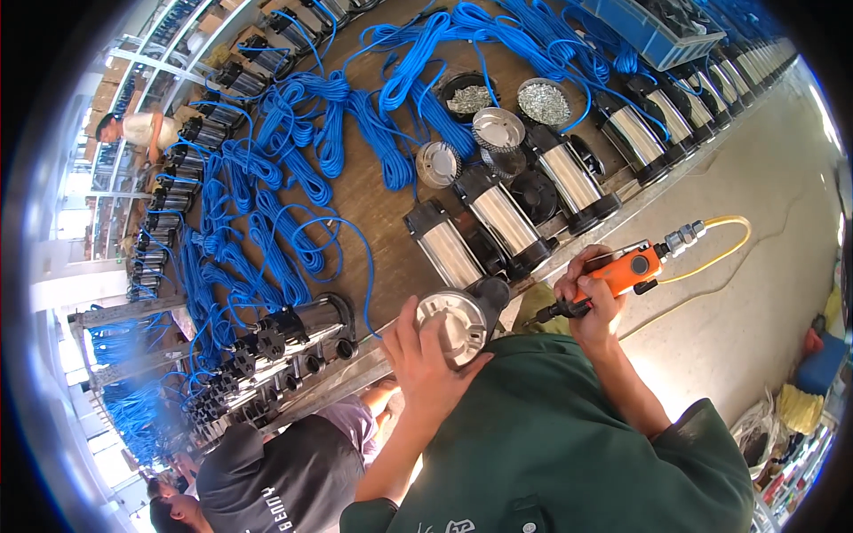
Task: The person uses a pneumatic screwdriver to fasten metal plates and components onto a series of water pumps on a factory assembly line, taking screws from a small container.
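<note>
My left hand [426,360] grips the rim of a round, light-grey metal pump end [455,327] at the table's near edge. Its ribbed face is turned up, and a black spout-like part [490,295] sticks out beside it. Most of its body is hidden. In my right hand [591,298] is an orange pneumatic screwdriver [626,269] with a yellow air hose [733,235]. The tool's dark tip points left toward the pump end, apart from it. Just beyond lie silver-and-black pump bodies [502,218] on their sides.
Coiled blue cables [329,124] cover much of the table [378,235]. Metal bowls [438,164] stand near a dish of small screws [544,102]. A blue crate [653,35] sits at the far right. A co-worker in black [284,480] is close on my left; another person [147,131] stands across.
</note>
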The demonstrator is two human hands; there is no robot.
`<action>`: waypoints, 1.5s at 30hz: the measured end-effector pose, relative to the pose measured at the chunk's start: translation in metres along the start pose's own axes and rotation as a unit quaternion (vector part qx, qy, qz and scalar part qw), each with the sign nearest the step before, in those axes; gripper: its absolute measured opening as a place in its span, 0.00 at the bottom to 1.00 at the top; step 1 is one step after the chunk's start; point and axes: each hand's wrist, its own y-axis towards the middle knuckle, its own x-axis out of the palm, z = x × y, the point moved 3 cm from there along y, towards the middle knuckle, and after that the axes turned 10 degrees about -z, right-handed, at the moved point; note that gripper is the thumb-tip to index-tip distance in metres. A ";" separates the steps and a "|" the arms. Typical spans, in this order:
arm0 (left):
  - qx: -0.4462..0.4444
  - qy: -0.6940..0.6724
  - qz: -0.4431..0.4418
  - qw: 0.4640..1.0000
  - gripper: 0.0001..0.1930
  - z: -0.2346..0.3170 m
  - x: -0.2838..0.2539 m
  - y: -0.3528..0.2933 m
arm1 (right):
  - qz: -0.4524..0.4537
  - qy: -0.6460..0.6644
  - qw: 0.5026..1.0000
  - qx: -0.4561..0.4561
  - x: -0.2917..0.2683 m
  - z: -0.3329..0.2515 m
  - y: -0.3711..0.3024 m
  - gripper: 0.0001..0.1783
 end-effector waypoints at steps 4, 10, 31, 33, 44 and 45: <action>-0.011 -0.011 0.017 1.000 0.53 0.000 0.011 -0.004 | 0.012 0.003 1.000 0.009 -0.002 -0.002 0.003 0.16; -0.018 -0.103 -0.006 0.994 0.60 -0.009 0.014 -0.008 | 0.013 0.014 1.000 0.024 -0.003 -0.002 0.007 0.15; -0.071 -0.107 -0.024 0.991 0.57 0.001 0.011 -0.001 | 0.015 0.021 0.999 0.042 -0.009 0.001 0.014 0.16; -0.055 -0.084 -0.013 0.995 0.57 0.006 0.005 0.001 | 0.023 0.023 0.999 0.042 -0.010 -0.002 0.013 0.16; 0.073 -0.224 0.003 0.972 0.10 -0.025 -0.003 0.195 | 0.101 0.022 0.995 -0.004 -0.042 -0.016 0.010 0.17; 0.085 -0.198 -0.028 0.976 0.07 -0.053 0.019 0.236 | 0.108 0.017 0.994 -0.007 -0.043 -0.018 0.009 0.16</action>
